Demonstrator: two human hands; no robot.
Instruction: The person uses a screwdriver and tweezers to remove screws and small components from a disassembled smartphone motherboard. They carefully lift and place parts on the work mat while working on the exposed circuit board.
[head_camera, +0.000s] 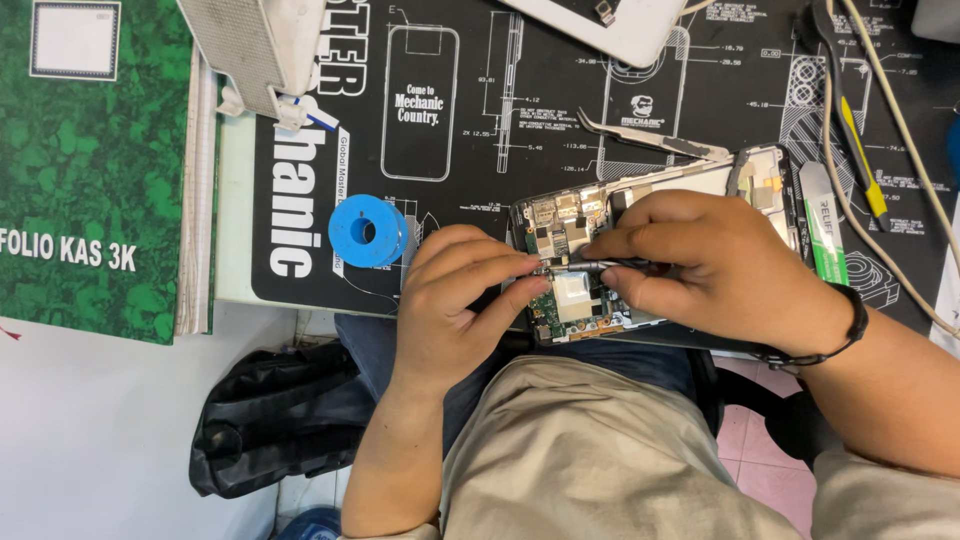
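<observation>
1. A green marbled ledger book (95, 170) lies at the far left, at about 9 o'clock from the work.
2. A black backpack (270, 415) sits on the floor at 7 o'clock.
3. A blue spool (367, 231) stands on the black repair mat (470, 120), just beside the left hand at its 10 o'clock.
4. The left hand (455, 305) pinches the opened phone (570, 265) at its left edge, fingertips on the circuit board.
5. The phone lies at the mat's near edge, between both hands.
6. The right hand (715, 265) is clenched around a thin dark tool (610, 265), its tip on the board.
7. Metal tweezers (655, 138) lie at 12 o'clock; a green-handled pry tool (825, 235) lies at 3 o'clock.
</observation>
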